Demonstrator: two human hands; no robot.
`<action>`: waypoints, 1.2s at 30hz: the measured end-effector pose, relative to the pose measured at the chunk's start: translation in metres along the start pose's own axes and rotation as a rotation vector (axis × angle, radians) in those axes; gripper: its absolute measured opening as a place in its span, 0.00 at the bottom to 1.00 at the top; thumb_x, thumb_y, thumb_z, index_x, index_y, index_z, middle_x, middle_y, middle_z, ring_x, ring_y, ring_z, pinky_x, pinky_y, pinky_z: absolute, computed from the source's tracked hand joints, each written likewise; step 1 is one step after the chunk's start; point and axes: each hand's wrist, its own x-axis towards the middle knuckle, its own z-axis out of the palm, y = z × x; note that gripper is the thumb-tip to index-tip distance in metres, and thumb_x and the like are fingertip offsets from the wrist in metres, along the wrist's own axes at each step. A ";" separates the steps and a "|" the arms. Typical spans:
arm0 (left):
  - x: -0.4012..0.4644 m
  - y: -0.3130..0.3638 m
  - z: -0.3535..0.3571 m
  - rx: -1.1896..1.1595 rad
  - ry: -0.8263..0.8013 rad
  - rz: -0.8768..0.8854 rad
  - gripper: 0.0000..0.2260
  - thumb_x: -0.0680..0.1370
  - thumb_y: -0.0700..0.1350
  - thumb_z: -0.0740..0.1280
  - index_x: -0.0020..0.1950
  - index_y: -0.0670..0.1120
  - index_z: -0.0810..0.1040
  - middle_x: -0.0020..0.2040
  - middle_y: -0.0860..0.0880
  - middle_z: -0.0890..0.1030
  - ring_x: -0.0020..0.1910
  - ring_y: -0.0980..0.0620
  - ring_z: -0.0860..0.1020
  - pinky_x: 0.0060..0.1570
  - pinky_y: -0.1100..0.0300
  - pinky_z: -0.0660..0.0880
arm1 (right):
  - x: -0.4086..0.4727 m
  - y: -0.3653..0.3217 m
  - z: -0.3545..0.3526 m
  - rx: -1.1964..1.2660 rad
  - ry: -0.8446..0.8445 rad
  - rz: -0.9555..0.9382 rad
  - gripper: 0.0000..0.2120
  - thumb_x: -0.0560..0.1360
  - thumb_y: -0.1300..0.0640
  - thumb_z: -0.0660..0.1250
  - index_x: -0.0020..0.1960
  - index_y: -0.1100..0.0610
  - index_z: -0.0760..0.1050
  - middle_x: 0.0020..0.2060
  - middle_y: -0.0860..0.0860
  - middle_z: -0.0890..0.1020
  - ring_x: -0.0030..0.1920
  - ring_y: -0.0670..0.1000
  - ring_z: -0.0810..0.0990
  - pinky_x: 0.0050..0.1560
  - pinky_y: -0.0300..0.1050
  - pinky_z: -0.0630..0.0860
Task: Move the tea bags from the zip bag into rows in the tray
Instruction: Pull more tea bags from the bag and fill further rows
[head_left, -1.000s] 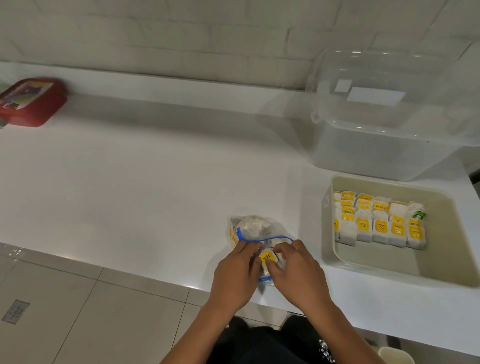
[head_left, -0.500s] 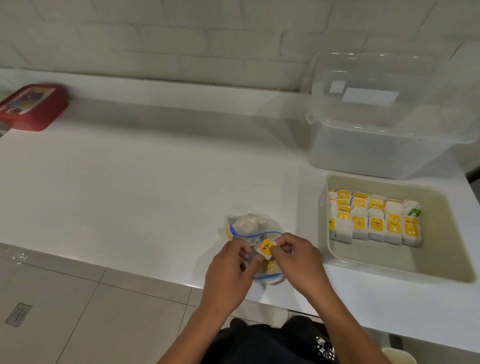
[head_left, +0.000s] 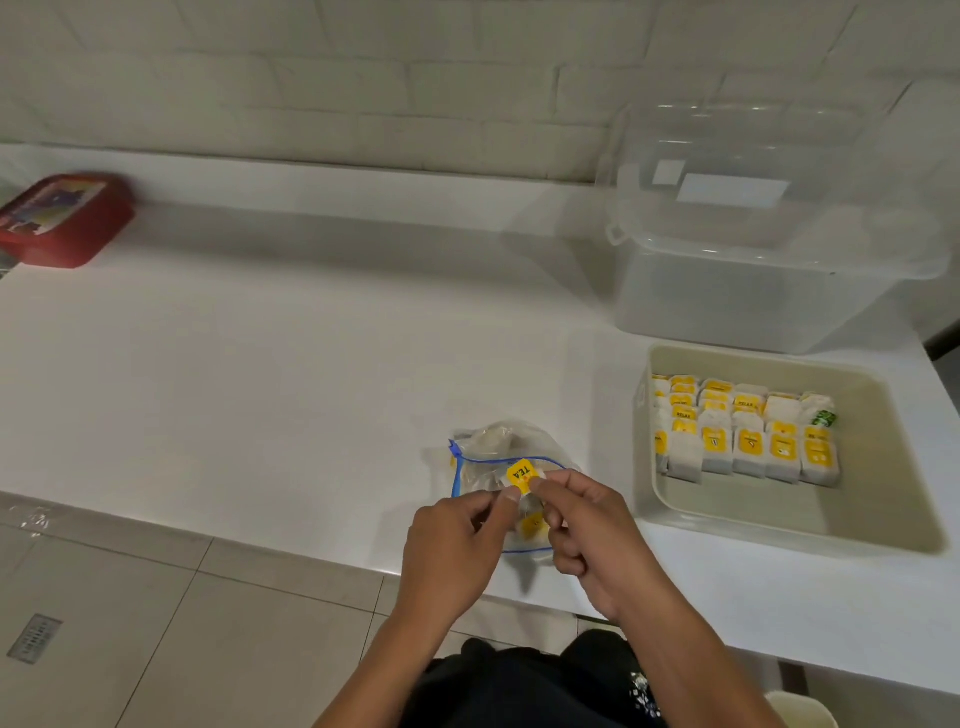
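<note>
A clear zip bag (head_left: 485, 457) with a blue seal lies near the counter's front edge and holds several tea bags. Just above its mouth, my left hand (head_left: 457, 545) and my right hand (head_left: 592, 530) both pinch one tea bag (head_left: 521, 475) with a yellow "TEA" tag. To the right stands the beige tray (head_left: 883, 530). Rows of white tea bags with yellow tags (head_left: 743, 436) fill its far left part, and one green-tagged bag (head_left: 823, 417) sits at the right end.
A clear lidded plastic box (head_left: 753, 270) stands behind the tray against the wall. A red box (head_left: 65, 218) sits at the counter's far left. The counter edge runs just in front of the zip bag, with tiled floor below.
The yellow-tagged tea bag has come up out of the zip bag's mouth, held between both hands. The hands have risen slightly.
</note>
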 end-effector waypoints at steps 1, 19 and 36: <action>-0.001 0.002 0.001 -0.066 -0.020 -0.010 0.18 0.80 0.62 0.63 0.40 0.53 0.83 0.34 0.54 0.82 0.34 0.55 0.79 0.40 0.52 0.77 | -0.001 0.002 0.002 -0.009 0.001 0.004 0.05 0.77 0.58 0.69 0.43 0.55 0.81 0.29 0.51 0.69 0.24 0.47 0.58 0.24 0.37 0.54; -0.002 -0.002 0.003 0.042 0.032 -0.032 0.12 0.78 0.51 0.68 0.38 0.52 0.69 0.30 0.52 0.78 0.34 0.54 0.77 0.33 0.63 0.70 | 0.009 0.016 0.008 -1.460 0.301 -0.320 0.16 0.80 0.42 0.62 0.61 0.51 0.75 0.57 0.51 0.77 0.53 0.54 0.80 0.42 0.43 0.67; 0.003 -0.017 0.008 0.201 -0.019 0.106 0.08 0.80 0.50 0.67 0.44 0.52 0.71 0.32 0.53 0.78 0.34 0.54 0.77 0.35 0.60 0.73 | 0.014 0.011 0.000 -1.237 0.266 -0.258 0.11 0.78 0.55 0.64 0.59 0.47 0.76 0.51 0.46 0.82 0.52 0.51 0.80 0.48 0.43 0.76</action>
